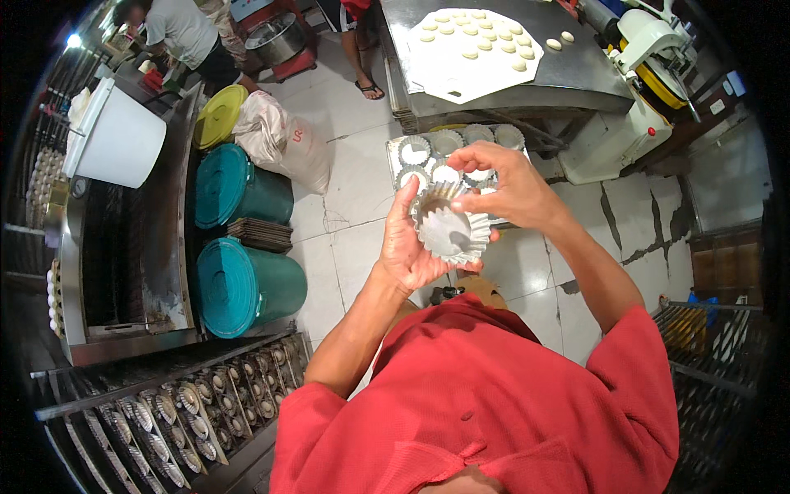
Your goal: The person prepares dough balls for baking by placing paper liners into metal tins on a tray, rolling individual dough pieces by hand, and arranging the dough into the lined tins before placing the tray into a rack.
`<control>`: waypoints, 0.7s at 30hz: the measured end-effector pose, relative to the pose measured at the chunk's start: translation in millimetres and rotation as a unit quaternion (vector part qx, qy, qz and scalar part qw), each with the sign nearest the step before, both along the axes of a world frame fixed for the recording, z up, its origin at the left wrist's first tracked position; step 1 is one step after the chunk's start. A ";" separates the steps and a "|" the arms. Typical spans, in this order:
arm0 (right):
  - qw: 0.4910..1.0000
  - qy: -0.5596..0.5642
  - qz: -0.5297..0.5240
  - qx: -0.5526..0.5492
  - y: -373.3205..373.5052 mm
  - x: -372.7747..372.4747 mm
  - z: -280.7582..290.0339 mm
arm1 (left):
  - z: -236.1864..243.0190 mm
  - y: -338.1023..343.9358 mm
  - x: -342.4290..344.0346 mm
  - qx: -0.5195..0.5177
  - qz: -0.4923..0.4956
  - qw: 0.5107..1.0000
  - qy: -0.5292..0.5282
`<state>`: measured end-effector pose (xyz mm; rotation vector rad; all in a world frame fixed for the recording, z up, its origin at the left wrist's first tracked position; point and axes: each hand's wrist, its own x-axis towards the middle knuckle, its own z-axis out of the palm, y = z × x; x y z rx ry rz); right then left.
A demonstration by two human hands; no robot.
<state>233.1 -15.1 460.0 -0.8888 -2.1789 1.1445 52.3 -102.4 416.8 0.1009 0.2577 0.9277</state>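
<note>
Fluted metal baking tins (451,226) are held in front of my chest, apparently nested, with their grey insides facing up. My left hand (405,247) wraps round them from the left and below, its thumb along the rim and fingertips showing at the far side. My right hand (510,191) is at the upper right of the tins; its thumb touches their rim while the curved index finger stands apart above. Beyond my hands, a tray (393,152) carries several similar round fluted tins (415,151), some with a white inside. My hands partly cover that tray.
Pale dough pieces lie on a white board (444,70) on a metal table (576,78), beside a white machine (625,123). Teal lidded drums (271,284) and a sack (284,144) stand left. A rack of tins (197,412) is lower left. Two other people are at the back.
</note>
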 end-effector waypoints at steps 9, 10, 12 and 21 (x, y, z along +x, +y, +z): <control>0.988 -0.030 0.032 0.149 14.6 26.0 22.0 | 13.5 18.4 38.2 0.028 -0.052 0.998 0.017; 0.988 -0.033 0.028 0.148 16.2 30.2 22.5 | 15.1 19.6 43.3 0.034 -0.060 0.997 0.030; 0.988 -0.057 0.022 0.143 18.9 37.6 23.6 | 18.7 22.4 53.4 0.039 -0.072 0.996 0.041; 0.989 -0.105 -0.018 0.099 13.7 70.5 26.7 | 22.0 34.5 85.7 0.059 -0.095 0.986 0.120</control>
